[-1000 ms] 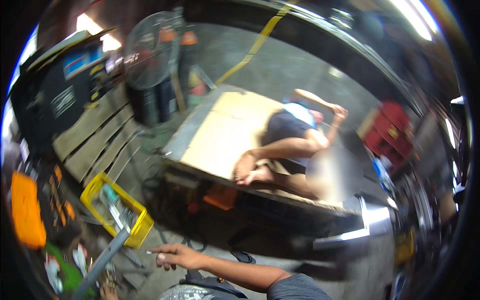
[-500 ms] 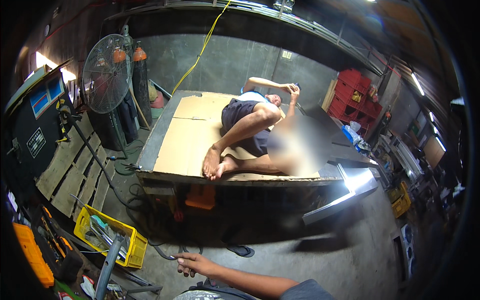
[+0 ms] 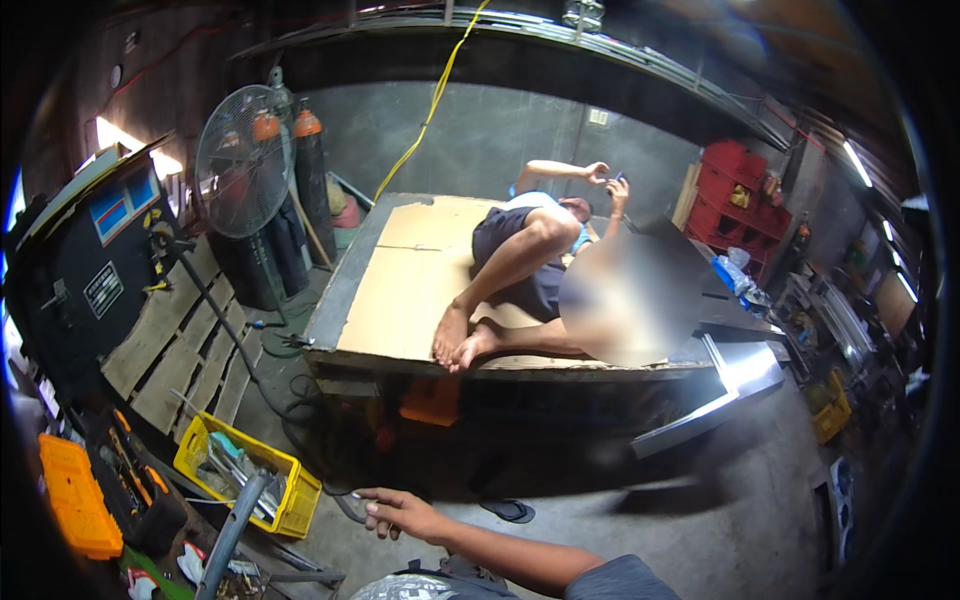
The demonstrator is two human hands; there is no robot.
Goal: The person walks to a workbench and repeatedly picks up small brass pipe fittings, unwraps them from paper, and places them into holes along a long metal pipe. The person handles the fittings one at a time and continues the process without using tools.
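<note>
Left of the half-curled right hand (image 3: pixel 405 515), grip unclear, a yellow crate (image 3: pixel 299 507) slants toward it; left hand unseen.

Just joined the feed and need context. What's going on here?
The wearer's right hand is out over the floor, to the right of a yellow crate filled with jumbled items. A small pale thing shows at its fingers, too small to identify or to tell whether it's gripped. The left hand isn't in view. Beyond, another person lies on a cardboard-covered table, holding up a small dark device.
</note>
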